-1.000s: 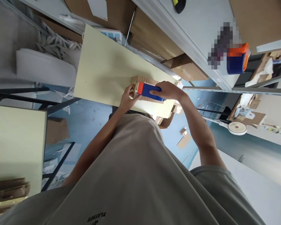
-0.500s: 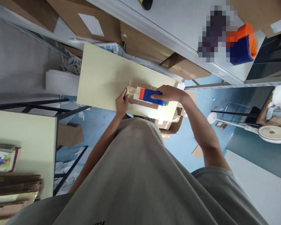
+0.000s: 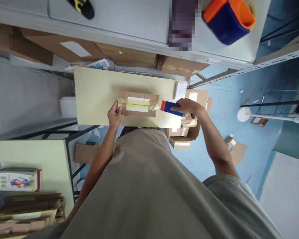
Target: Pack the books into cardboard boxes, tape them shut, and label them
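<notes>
Head view: pale yellow table (image 3: 94,96) seen from above.
Cardboard box (image 3: 139,104): lying on the table before the person, shiny tape (image 3: 154,105) running lengthwise across its white label (image 3: 137,109).
Left hand (image 3: 114,115): holding the box's left end between thumb and fingers.
Right hand (image 3: 185,106): wrapped around a blue-and-orange tape dispenser (image 3: 170,107), just beyond the box's right end.

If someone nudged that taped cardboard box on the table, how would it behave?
The box would probably slide rather than roll, since it lies flat. It is likely fairly stiff, being closed cardboard. Its shiny tape might feel slick.
</notes>
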### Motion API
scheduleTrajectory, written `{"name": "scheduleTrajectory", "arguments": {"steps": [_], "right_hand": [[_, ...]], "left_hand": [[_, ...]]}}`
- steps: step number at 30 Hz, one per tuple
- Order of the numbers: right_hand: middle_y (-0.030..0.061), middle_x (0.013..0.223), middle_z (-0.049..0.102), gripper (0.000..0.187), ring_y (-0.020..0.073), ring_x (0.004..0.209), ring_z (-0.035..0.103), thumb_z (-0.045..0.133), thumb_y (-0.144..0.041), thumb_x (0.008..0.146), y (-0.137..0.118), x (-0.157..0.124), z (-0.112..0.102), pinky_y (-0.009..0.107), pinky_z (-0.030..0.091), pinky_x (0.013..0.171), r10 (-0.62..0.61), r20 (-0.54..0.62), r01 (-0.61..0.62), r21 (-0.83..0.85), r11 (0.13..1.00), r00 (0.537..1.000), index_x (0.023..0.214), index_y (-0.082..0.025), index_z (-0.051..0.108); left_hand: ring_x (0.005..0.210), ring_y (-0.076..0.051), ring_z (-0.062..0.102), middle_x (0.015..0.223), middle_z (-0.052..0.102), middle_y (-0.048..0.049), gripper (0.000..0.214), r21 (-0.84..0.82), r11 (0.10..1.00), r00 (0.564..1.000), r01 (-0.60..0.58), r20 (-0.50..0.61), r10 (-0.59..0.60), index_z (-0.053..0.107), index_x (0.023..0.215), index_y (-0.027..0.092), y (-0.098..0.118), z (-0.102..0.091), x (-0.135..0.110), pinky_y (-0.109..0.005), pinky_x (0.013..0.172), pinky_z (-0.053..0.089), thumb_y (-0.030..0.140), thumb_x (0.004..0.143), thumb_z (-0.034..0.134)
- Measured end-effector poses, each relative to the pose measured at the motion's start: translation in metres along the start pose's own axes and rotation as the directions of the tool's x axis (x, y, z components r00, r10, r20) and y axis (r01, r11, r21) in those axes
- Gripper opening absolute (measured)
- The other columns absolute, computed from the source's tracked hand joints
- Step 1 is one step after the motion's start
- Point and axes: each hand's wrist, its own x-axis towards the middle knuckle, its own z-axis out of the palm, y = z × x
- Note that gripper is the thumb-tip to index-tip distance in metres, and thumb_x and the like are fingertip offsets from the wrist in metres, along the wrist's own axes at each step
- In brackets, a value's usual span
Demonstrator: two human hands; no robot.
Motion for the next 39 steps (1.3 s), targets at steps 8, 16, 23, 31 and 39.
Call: {"name": "scheduleTrajectory", "arguments": {"steps": [8, 16, 23, 31, 39], "right_hand": [[0.0236, 0.107, 0.078, 0.047, 0.0361, 0.103, 0.074, 0.055, -0.050, 0.108, -0.034, 0.017, 0.043, 0.040, 0.051, 0.080, -0.008, -0.233, -0.019, -0.113, 0.993, 0.973, 0.128, -0.014, 0.074], [0.0290, 0.111, 0.078, 0.033, 0.0355, 0.104, 0.076, 0.047, -0.032, 0.111, -0.039, 0.040, 0.114, 0.038, 0.051, 0.079, 0.109, -0.286, -0.085, 0.096, 0.992, 0.952, 0.120, -0.009, 0.069], [0.0115, 0.091, 0.074, 0.061, 0.0272, 0.077, 0.068, 0.036, -0.078, 0.107, -0.035, 0.055, 0.158, 0.033, 0.047, 0.069, 0.342, -0.608, 0.312, 0.718, 0.622, 0.717, 0.117, -0.021, 0.055], [0.0041, 0.086, 0.068, 0.056, 0.0216, 0.077, 0.062, 0.051, -0.081, 0.098, -0.069, 0.070, 0.157, 0.034, 0.051, 0.073, 0.383, -0.663, 0.566, 0.749, 0.345, 0.643, 0.096, -0.025, 0.054], [0.0021, 0.091, 0.065, 0.056, 0.0186, 0.084, 0.058, 0.052, -0.080, 0.098, -0.089, 0.060, 0.183, 0.033, 0.053, 0.082, 0.374, -0.713, 0.652, 0.698, 0.295, 0.593, 0.098, -0.024, 0.056]], "left_hand": [[0.145, -0.032, 0.062, 0.153, 0.066, -0.0184, 0.068, 0.011, 1.000, 1.000, 0.002, -0.007, -0.002, 0.066, 0.148, 0.016, 0.000, 0.003, 0.002, -0.047, 0.129, 0.040, 0.054, 0.092, 0.077], [0.150, -0.033, 0.057, 0.158, 0.062, -0.0188, 0.071, 0.004, 0.998, 0.997, 0.063, -0.038, -0.063, 0.064, 0.148, 0.016, 0.000, 0.002, 0.003, -0.049, 0.131, 0.039, 0.049, 0.087, 0.082], [0.148, -0.032, 0.058, 0.162, 0.058, -0.0145, 0.069, 0.285, 0.959, 0.999, 0.008, 0.047, -0.022, 0.055, 0.159, 0.023, -0.001, -0.005, 0.010, -0.048, 0.129, 0.043, 0.036, 0.094, 0.073], [0.121, -0.030, 0.073, 0.138, 0.073, -0.0130, 0.052, 0.336, 0.941, 0.999, -0.030, 0.046, 0.016, 0.067, 0.138, 0.022, 0.022, -0.002, 0.018, -0.047, 0.112, 0.056, 0.028, 0.087, 0.071], [0.117, -0.024, 0.075, 0.124, 0.076, -0.0123, 0.039, 0.050, 0.997, 0.986, -0.061, -0.151, 0.068, 0.064, 0.118, 0.020, 0.002, -0.020, -0.017, -0.038, 0.104, 0.061, 0.048, 0.092, 0.075]]}}
